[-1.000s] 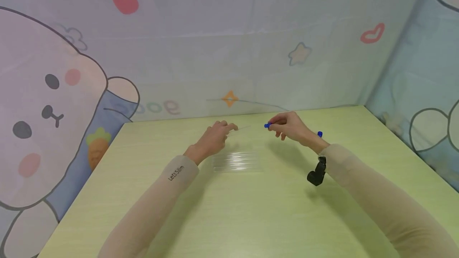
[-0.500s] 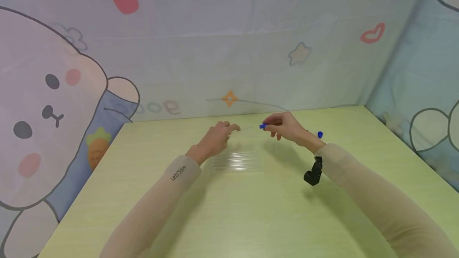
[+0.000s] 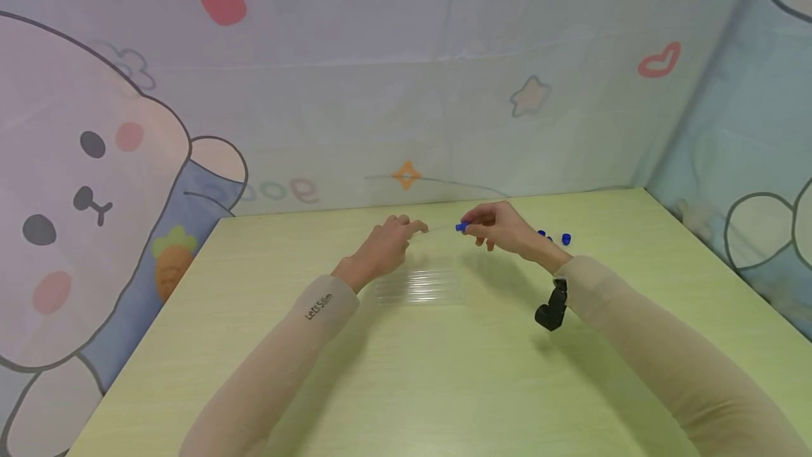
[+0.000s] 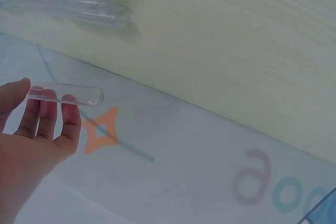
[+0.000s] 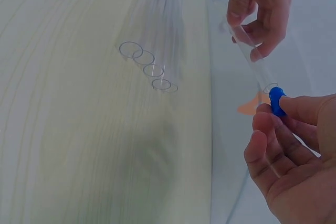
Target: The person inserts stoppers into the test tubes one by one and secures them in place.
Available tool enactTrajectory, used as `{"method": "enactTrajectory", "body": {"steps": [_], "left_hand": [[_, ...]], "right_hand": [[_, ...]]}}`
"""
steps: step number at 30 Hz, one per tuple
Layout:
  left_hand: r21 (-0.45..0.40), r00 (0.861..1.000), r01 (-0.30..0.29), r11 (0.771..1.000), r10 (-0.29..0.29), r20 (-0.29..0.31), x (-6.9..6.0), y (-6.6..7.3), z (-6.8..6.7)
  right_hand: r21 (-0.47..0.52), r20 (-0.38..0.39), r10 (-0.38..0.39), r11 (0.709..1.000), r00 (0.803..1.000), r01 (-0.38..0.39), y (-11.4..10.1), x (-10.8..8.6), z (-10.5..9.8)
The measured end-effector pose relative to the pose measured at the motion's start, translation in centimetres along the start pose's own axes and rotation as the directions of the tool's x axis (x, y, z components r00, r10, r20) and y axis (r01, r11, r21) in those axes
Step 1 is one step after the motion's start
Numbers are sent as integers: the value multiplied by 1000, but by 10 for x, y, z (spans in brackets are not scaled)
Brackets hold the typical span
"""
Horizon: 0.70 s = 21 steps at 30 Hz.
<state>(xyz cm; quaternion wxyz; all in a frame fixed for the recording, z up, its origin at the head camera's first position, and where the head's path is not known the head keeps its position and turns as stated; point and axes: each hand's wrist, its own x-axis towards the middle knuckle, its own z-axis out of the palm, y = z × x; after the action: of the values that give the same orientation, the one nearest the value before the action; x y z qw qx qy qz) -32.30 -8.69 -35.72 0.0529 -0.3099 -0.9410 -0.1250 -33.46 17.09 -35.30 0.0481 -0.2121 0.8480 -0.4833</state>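
My left hand (image 3: 383, 245) pinches a clear round-bottomed tube (image 4: 79, 94) between thumb and fingers, its closed end showing in the left wrist view. In the right wrist view the tube's open rim lies right at a blue cap (image 5: 277, 102); whether they touch I cannot tell. Thumb and fingertips of my right hand (image 5: 302, 156) pinch that cap. Several more clear tubes (image 3: 419, 288) lie side by side on the table below the hands, their open ends facing right.
Behind my right wrist, small blue caps (image 3: 567, 239) lie on the pale table (image 3: 406, 386). A printed cloth (image 3: 355, 90) hangs along the table's back edge, with another stretch at the right. A black device hangs below my right wrist.
My right hand has moved left with the blue cap, up to the tube's end. The left hand has shifted slightly right. More loose blue caps show behind the right wrist.
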Motion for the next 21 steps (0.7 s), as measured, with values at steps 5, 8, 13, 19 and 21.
{"method": "enactTrajectory", "body": {"steps": [5, 8, 13, 19, 21], "left_hand": [[9, 1000, -2, 1000, 2, 4, 2, 2, 0], [12, 1000, 0, 1000, 0, 9, 2, 3, 1], [17, 1000, 0, 1000, 0, 16, 2, 5, 1], [25, 1000, -7, 1000, 6, 22, 3, 6, 1], [18, 1000, -8, 1000, 7, 27, 3, 6, 1]], "right_hand": [[-4, 1, -6, 1000, 1000, 6, -2, 0, 2], [-10, -4, -2, 1000, 1000, 2, -2, -1, 3], [-18, -7, 2, 1000, 1000, -2, -2, -2, 4], [-10, -7, 3, 1000, 1000, -3, -1, -3, 5], [-5, -7, 2, 1000, 1000, -2, -1, -3, 5]]}}
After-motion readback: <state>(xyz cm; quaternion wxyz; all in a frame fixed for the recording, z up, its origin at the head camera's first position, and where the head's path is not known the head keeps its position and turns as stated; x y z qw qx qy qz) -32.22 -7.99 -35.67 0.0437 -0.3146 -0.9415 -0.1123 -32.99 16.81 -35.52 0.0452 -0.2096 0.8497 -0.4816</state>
